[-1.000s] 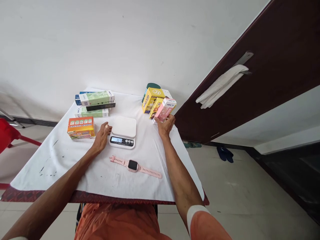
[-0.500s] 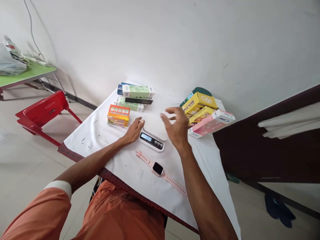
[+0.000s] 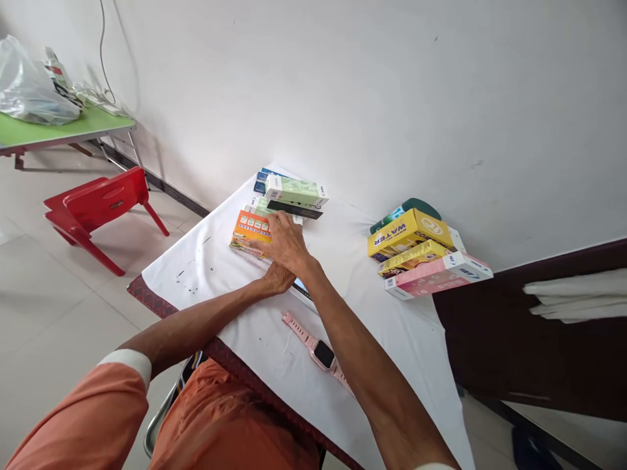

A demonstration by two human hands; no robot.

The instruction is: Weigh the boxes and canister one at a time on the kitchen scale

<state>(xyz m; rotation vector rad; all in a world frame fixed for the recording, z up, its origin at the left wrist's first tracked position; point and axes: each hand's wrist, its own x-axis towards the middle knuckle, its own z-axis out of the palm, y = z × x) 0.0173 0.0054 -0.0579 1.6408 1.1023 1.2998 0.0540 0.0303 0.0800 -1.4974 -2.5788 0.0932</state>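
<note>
My right hand reaches across to the left, its fingers stretched out and lying on the right end of an orange box. My left hand rests on the white cloth just below it, with its fingers hidden under my right wrist. Only a sliver of the kitchen scale shows beside my right forearm. A pink smartwatch lies flat on the cloth near the front edge, partly under that forearm. Behind the orange box is a stack of green-and-white boxes.
At the right of the table stands a pile of yellow boxes with a pink box at the bottom. A dark door is to the right. A red chair and a green table stand to the left.
My right hand has left the pink box on the right pile and swung left over the scale onto the orange box. My head has turned left. My left hand has stayed by the scale.
</note>
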